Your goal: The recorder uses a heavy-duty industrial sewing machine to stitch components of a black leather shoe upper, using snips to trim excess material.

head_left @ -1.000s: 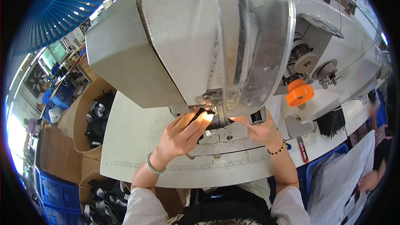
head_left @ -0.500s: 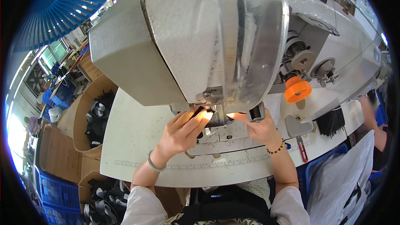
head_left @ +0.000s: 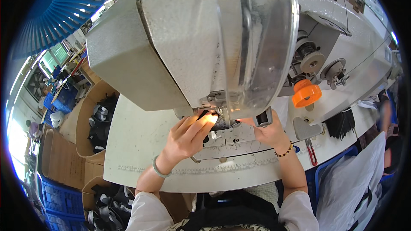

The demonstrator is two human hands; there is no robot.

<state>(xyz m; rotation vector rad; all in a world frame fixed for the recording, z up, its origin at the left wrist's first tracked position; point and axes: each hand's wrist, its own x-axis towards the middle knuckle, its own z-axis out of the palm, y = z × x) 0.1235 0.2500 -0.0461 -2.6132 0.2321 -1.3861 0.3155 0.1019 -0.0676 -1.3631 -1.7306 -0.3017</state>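
A large grey sewing machine head with a clear curved guard fills the upper view. Under its needle area lies a small dark workpiece, lit by the machine lamp. My left hand presses its fingertips on the piece from the left. My right hand holds the piece from the right, partly hidden behind the guard. A pale bangle sits on my left wrist and a bead bracelet on my right.
The white machine table carries a printed ruler strip along its front edge. An orange knob and thread tension discs sit right. Cardboard boxes of dark pieces and blue crates stand left. Black pieces lie right.
The view has shifted slightly, with the machine head appearing larger. Both hands stay at the needle area on the workpiece with little movement.
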